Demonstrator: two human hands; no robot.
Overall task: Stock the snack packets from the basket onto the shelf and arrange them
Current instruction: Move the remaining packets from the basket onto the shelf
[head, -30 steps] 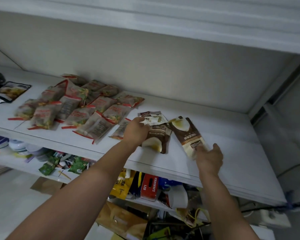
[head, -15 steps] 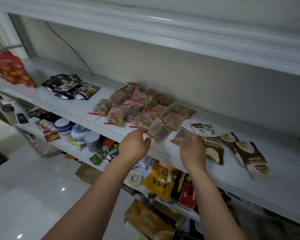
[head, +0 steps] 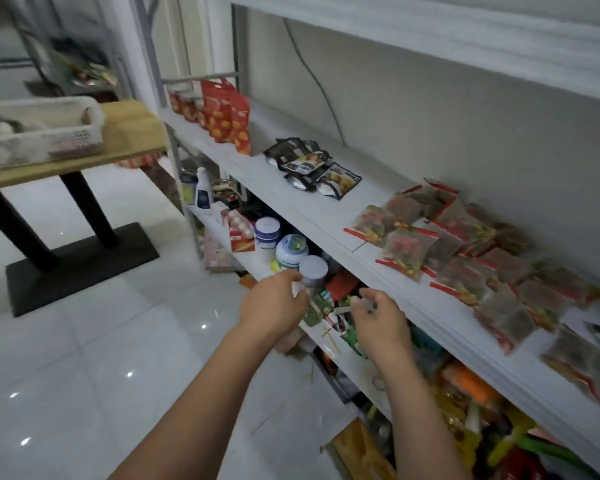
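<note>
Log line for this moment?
left hand: empty | right hand: empty | basket: on table | snack packets: spread on shelf

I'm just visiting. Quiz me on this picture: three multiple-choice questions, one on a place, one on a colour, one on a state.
1. The white basket stands: A on the floor; B on the wooden table; C on a chair.
2. The bags at the far end of the shelf are: A blue; B white; C red.
3. The clear red-edged packets: A lie flat, overlapping; B stand upright; C hang from hooks.
B: it rests on the tabletop. C: their fronts are red. A: they lie flat, edges overlapping.
</note>
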